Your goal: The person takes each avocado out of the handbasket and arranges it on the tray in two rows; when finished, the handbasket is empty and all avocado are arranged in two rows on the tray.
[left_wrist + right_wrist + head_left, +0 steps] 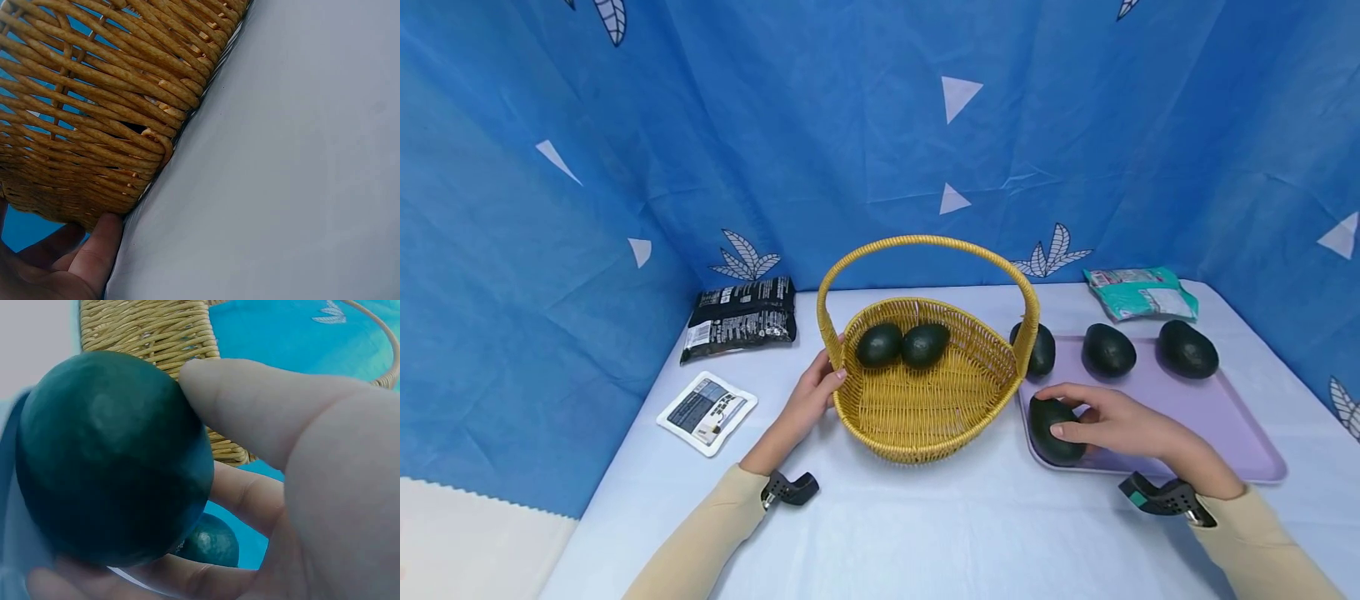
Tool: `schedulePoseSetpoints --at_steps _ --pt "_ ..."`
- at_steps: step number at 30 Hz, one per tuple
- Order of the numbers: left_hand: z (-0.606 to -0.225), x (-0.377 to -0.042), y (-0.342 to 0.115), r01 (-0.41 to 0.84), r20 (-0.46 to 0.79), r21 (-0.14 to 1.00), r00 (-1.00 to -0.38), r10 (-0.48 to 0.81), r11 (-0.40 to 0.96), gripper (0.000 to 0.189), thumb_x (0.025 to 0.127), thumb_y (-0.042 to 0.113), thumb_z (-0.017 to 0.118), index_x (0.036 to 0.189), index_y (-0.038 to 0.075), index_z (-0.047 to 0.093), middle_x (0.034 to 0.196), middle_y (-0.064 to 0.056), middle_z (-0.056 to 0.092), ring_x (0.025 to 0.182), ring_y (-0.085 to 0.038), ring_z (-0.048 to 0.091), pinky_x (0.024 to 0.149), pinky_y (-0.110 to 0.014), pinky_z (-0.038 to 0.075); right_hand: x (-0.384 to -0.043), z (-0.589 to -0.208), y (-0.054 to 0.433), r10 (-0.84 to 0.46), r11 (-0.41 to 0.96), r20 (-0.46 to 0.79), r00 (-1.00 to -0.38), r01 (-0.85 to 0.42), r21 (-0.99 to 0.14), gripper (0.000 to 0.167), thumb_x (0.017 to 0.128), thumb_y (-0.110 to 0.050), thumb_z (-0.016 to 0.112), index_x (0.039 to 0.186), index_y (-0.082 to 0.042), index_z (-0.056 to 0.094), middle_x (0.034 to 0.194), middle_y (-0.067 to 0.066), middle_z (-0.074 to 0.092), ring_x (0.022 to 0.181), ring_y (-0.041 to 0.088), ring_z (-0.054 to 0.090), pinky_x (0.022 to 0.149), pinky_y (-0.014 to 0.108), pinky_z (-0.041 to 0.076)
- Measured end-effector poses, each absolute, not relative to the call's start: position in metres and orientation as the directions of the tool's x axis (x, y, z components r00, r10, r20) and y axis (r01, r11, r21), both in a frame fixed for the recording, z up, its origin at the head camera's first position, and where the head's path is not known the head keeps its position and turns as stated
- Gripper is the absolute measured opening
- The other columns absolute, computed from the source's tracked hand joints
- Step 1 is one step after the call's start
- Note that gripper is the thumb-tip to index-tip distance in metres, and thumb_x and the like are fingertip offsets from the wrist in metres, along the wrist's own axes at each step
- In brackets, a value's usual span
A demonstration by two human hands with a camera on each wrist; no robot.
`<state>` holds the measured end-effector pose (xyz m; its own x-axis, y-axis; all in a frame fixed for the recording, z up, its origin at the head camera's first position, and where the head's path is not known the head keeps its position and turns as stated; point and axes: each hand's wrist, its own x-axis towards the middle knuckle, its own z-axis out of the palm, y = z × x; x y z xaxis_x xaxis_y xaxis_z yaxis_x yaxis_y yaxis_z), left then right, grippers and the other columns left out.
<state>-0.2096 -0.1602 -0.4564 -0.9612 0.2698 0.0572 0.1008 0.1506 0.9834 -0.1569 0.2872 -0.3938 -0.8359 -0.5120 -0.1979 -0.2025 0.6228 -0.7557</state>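
Note:
A yellow wicker basket (910,417) with a tall arched handle stands mid-table, two dark green avocados (925,346) lying together inside. My left hand (816,387) holds the basket's left side near the handle's base, thumb on the rim. In the left wrist view, its fingers (100,250) meet the woven wall. Over the front left corner of a lilac tray (1150,408), my right hand (1112,421) grips an avocado (1052,429) between thumb and fingers. The right wrist view shows this avocado (112,456) large, the thumb against its side.
Three more avocados (1108,350) lie along the tray's back. A teal packet (1142,292) sits behind the tray. At the left are a black packet (741,317) and a flat white packet (707,412). Blue cloth (850,150) hangs behind the table.

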Motion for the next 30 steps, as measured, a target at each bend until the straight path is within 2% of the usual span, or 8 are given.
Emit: schedulePoseSetpoints --at_steps 11,25,30 --pt "-0.4554 -0.2087 -0.1608 0.11 0.063 0.982 -0.957 0.282 0.154 0.062 0.107 0.02 0.046 0.164 0.02 0.022 0.158 -0.03 0.038 0.132 -0.048 0.055 0.094 -0.034 0.062 -0.1593 -0.3913 0.2875 -0.471 0.661 -0.252 -0.845 -0.149 -0.735 0.062 0.099 -0.029 0.065 0.151 -0.004 0.042 0.131 0.033 0.058 0.081 0.02 0.066 0.061 0.031 0.06" --pt "-0.4583 -0.2097 -0.161 0.113 0.07 0.984 -0.956 0.283 0.14 0.063 0.106 0.017 0.046 0.164 0.019 0.023 0.156 -0.031 0.039 0.131 -0.048 0.055 0.093 -0.034 0.062 -0.16 -0.3895 0.291 -0.468 0.66 -0.238 -0.851 -0.158 -0.734 0.057 0.102 -0.029 0.06 0.149 -0.001 0.044 0.136 0.038 0.054 0.091 0.022 0.067 0.063 0.031 0.061" --pt "-0.4585 -0.2099 -0.1615 0.111 0.068 0.985 -0.955 0.288 0.135 0.062 0.106 0.018 0.046 0.164 0.02 0.022 0.157 -0.031 0.038 0.131 -0.048 0.055 0.093 -0.035 0.062 -0.16 -0.3869 0.2913 -0.473 0.657 -0.218 -0.853 -0.176 -0.733 0.056 0.102 -0.028 0.061 0.148 0.0 0.045 0.136 0.038 0.055 0.088 0.02 0.069 0.063 0.03 0.061"
